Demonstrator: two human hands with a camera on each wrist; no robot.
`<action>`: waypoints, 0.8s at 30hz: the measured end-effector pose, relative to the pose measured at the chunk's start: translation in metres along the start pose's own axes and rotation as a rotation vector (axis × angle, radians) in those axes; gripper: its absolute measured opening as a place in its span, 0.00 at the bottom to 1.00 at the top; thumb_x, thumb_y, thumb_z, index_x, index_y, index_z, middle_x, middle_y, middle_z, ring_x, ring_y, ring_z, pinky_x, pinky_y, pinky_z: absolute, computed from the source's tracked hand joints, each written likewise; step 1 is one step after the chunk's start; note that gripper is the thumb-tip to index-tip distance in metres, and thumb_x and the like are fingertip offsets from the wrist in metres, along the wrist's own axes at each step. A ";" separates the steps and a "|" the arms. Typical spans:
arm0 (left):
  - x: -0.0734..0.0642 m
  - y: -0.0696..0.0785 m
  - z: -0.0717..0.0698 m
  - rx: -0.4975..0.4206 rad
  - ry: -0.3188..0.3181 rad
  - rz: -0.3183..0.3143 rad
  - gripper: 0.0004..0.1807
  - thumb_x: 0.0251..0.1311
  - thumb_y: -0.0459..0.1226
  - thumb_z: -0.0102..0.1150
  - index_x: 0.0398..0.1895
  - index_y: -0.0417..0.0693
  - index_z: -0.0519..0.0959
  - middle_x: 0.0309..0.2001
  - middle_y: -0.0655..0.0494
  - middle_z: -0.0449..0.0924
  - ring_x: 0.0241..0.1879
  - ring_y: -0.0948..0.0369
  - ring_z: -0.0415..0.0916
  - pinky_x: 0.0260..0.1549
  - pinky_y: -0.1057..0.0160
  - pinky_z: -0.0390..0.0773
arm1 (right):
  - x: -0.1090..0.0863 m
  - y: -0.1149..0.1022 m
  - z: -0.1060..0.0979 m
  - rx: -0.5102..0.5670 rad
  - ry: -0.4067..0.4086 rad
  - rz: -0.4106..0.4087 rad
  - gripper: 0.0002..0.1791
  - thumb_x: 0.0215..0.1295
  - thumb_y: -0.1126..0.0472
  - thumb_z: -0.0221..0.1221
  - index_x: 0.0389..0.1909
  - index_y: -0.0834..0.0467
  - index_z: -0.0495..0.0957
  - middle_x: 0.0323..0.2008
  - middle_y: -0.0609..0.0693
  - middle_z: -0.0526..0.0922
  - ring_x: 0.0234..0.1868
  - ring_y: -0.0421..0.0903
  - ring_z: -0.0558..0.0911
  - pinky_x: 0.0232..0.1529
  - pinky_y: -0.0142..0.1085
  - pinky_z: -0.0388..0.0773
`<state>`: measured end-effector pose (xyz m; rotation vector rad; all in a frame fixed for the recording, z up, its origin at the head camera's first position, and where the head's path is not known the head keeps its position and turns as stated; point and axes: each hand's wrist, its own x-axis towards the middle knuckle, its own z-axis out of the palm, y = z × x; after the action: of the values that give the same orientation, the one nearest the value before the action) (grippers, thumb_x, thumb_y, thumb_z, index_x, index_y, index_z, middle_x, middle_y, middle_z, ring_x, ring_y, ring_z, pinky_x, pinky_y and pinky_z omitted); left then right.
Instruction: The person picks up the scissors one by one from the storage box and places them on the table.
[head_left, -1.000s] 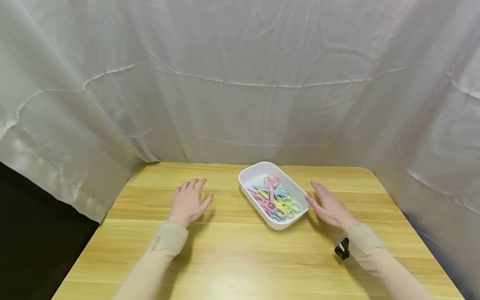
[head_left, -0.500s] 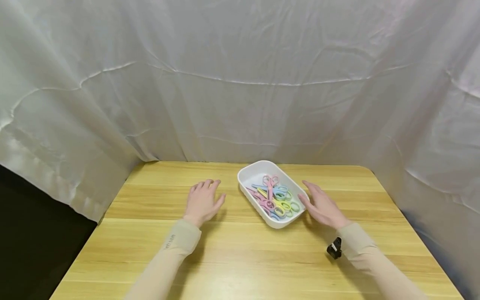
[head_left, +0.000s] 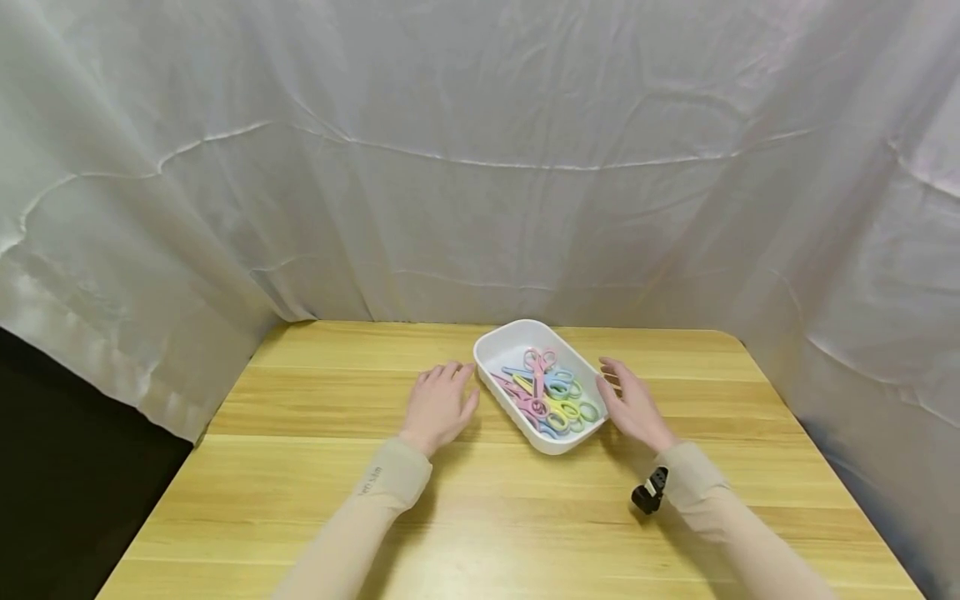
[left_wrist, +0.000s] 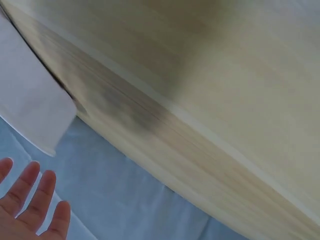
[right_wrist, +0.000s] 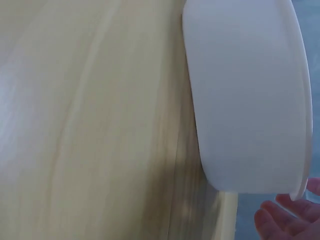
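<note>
A white plastic bin [head_left: 510, 339] stands on the table, turned at an angle, with several pastel scissors [head_left: 538, 387] in pink, blue, yellow and green heaped inside. My left hand [head_left: 437, 408] is just left of the bin, fingers spread, with nothing held. In the left wrist view its loosely extended fingers [left_wrist: 37, 200] are apart from the bin's wall [left_wrist: 35, 95]. On the other side, my right hand [head_left: 633, 408] is at the bin's right wall, thumb by the rim. The right wrist view has its relaxed fingertips [right_wrist: 270, 220] at the bin's end [right_wrist: 250, 100]; contact is hard to tell.
The wooden table [head_left: 525, 525] spreads in front of and beside the bin. A pale grey curtain [head_left: 480, 208] hangs behind and along the sides. A small black device [head_left: 649, 490] sits at the right wrist.
My left hand has moved right, closer to the bin. The right hand has shifted slightly left, up to the bin's right wall. The bin and scissors have stayed in place.
</note>
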<state>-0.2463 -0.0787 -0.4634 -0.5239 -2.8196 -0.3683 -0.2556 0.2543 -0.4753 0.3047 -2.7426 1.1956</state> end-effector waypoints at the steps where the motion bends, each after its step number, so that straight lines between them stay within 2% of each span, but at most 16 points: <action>1: 0.001 0.003 0.001 -0.009 -0.002 -0.004 0.26 0.73 0.50 0.47 0.69 0.51 0.71 0.63 0.49 0.77 0.62 0.48 0.76 0.64 0.44 0.75 | 0.001 0.000 0.000 0.014 0.001 0.014 0.29 0.79 0.55 0.44 0.74 0.67 0.59 0.68 0.73 0.69 0.67 0.70 0.72 0.68 0.61 0.72; 6: 0.006 0.020 0.009 -0.116 -0.028 -0.043 0.27 0.74 0.51 0.46 0.70 0.51 0.70 0.62 0.47 0.78 0.59 0.47 0.78 0.62 0.45 0.78 | 0.003 -0.001 -0.001 0.053 0.007 0.062 0.27 0.79 0.58 0.42 0.72 0.68 0.61 0.66 0.74 0.71 0.65 0.70 0.75 0.67 0.61 0.73; 9: 0.010 0.028 0.013 -0.204 -0.044 -0.099 0.28 0.74 0.51 0.46 0.71 0.50 0.68 0.63 0.45 0.78 0.60 0.45 0.78 0.62 0.44 0.78 | 0.005 -0.003 0.001 0.062 0.018 0.069 0.26 0.78 0.61 0.43 0.71 0.70 0.62 0.64 0.75 0.73 0.61 0.70 0.77 0.65 0.60 0.75; 12: 0.012 0.036 0.017 -0.278 -0.021 -0.158 0.28 0.73 0.51 0.48 0.70 0.49 0.69 0.62 0.43 0.78 0.58 0.45 0.79 0.57 0.44 0.81 | 0.008 -0.006 0.005 0.075 0.024 0.086 0.26 0.77 0.63 0.43 0.70 0.71 0.63 0.63 0.75 0.73 0.61 0.69 0.78 0.64 0.59 0.76; 16: 0.016 0.042 0.022 -0.314 0.015 -0.237 0.31 0.71 0.52 0.51 0.70 0.44 0.69 0.62 0.42 0.79 0.56 0.45 0.80 0.54 0.45 0.82 | 0.013 -0.009 0.012 0.097 0.020 0.133 0.26 0.78 0.61 0.43 0.70 0.69 0.64 0.63 0.74 0.74 0.62 0.67 0.77 0.66 0.57 0.75; 19: 0.018 0.048 0.025 -0.329 0.025 -0.301 0.38 0.69 0.54 0.53 0.73 0.39 0.64 0.64 0.40 0.77 0.57 0.43 0.80 0.54 0.44 0.82 | 0.016 -0.010 0.015 0.106 0.014 0.170 0.26 0.78 0.60 0.43 0.70 0.68 0.64 0.63 0.73 0.74 0.63 0.65 0.77 0.68 0.57 0.73; 24: 0.022 0.055 0.032 -0.350 0.047 -0.377 0.47 0.66 0.56 0.57 0.76 0.32 0.57 0.57 0.37 0.81 0.48 0.42 0.83 0.47 0.45 0.84 | 0.018 -0.007 0.018 0.095 0.034 0.191 0.25 0.78 0.61 0.41 0.69 0.69 0.66 0.63 0.72 0.74 0.62 0.65 0.76 0.68 0.57 0.72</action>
<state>-0.2510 -0.0127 -0.4761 -0.0356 -2.8104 -0.9437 -0.2724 0.2339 -0.4794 0.0319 -2.7411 1.3652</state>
